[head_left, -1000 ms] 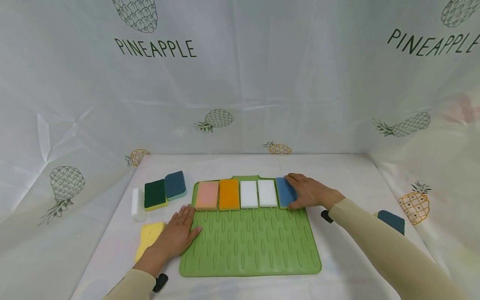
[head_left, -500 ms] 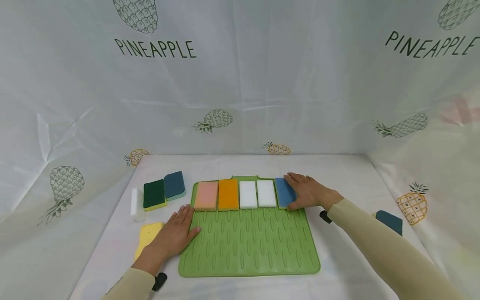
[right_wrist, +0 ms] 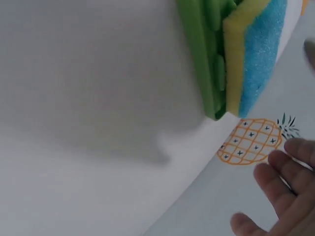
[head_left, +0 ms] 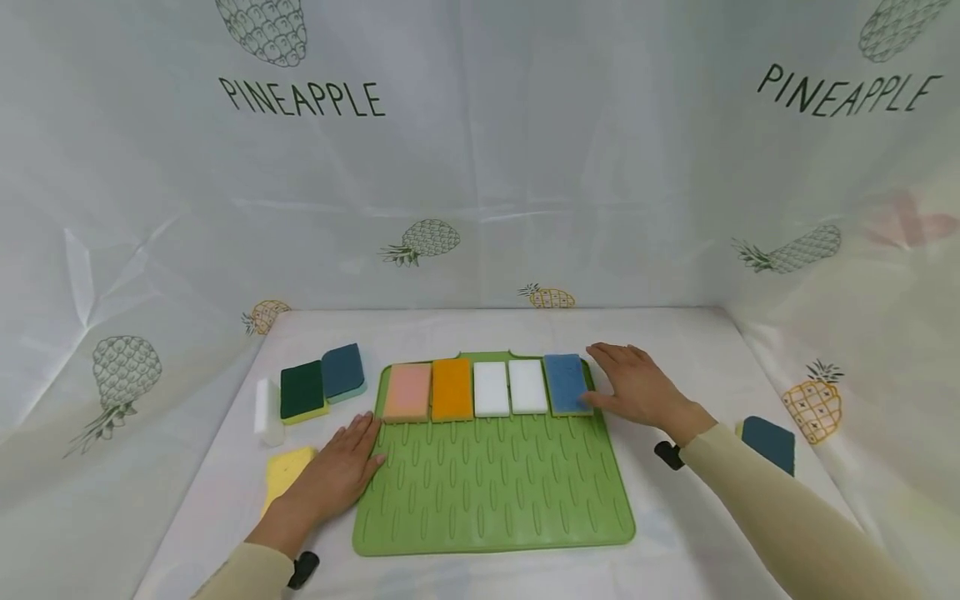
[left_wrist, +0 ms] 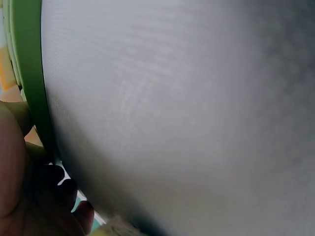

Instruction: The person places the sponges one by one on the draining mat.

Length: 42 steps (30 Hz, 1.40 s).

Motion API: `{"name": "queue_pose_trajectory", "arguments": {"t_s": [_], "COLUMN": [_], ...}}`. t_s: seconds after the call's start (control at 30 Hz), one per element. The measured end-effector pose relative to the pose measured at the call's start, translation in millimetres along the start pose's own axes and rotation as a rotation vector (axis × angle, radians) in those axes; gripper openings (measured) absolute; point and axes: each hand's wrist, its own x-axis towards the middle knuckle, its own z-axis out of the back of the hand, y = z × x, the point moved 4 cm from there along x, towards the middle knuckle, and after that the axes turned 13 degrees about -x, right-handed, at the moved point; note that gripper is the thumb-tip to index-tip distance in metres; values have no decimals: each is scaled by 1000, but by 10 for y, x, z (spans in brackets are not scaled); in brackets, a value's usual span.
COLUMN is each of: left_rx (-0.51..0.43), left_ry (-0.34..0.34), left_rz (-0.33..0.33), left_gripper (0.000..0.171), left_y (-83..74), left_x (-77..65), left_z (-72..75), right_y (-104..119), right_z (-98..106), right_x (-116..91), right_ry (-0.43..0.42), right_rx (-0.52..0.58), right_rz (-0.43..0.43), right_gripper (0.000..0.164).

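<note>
A green ridged mat (head_left: 491, 500) lies on the table in the head view. Along its far edge runs a row of sponges: pink (head_left: 407, 392), orange (head_left: 452, 387), two white blocks (head_left: 491, 388) and a blue sponge (head_left: 567, 379) at the right end. In the right wrist view the blue sponge (right_wrist: 261, 56) shows a yellow layer beneath. My right hand (head_left: 641, 390), fingers extended, hovers just right of it, apart from it in the wrist view. My left hand (head_left: 337, 465) rests flat at the mat's left edge; its fingers (left_wrist: 44, 191) are dark in the left wrist view.
Left of the mat lie a white block (head_left: 268, 412), a dark green sponge (head_left: 303, 392), a dark blue sponge (head_left: 343, 371) and a yellow sponge (head_left: 287, 473). Another dark blue sponge (head_left: 768, 446) lies at the far right. A pineapple-print sheet (head_left: 480, 167) hangs behind.
My right hand has let go of the blue sponge and drawn back to its right. The sponge stays on the mat. My left hand keeps its place; the head view has shifted slightly.
</note>
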Motion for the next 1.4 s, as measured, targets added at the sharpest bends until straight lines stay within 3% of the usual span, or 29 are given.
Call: {"name": "queue_pose_trajectory", "arguments": {"t_s": [0.23, 0.37, 0.53, 0.7, 0.87, 0.93, 1.17, 1.4], "left_rx": [-4, -5, 0, -8, 1, 3, -7, -13], "left_ry": [-11, -9, -4, -13, 1, 6, 9, 11], "left_rz": [-9, -2, 1, -8, -1, -1, 8, 8], "left_gripper": [66, 67, 67, 66, 67, 67, 67, 68], "left_y": [0, 9, -4, -28, -10, -2, 1, 3], "left_x": [-23, -24, -29, -31, -13, -6, -7, -3], "left_z": [-23, -46, -51, -42, -59, -60, -26, -21], "right_y": [-219, -392, -631, -883, -1075, -1128, -1225, -1270], "right_z": [-20, -13, 13, 57, 61, 52, -37, -70], "right_x": [-338, -577, -952, -1353, -1697, -1802, -2010, -2078], "right_ry": [-237, -290, -281, -271, -196, -162, -60, -82], "right_rx": [-96, -119, -133, -187, -222, -223, -220, -224], "right_rz": [-89, -132, -177, -145, -100, -118, -231, -301], "right_gripper": [68, 64, 64, 70, 85, 88, 91, 109]}}
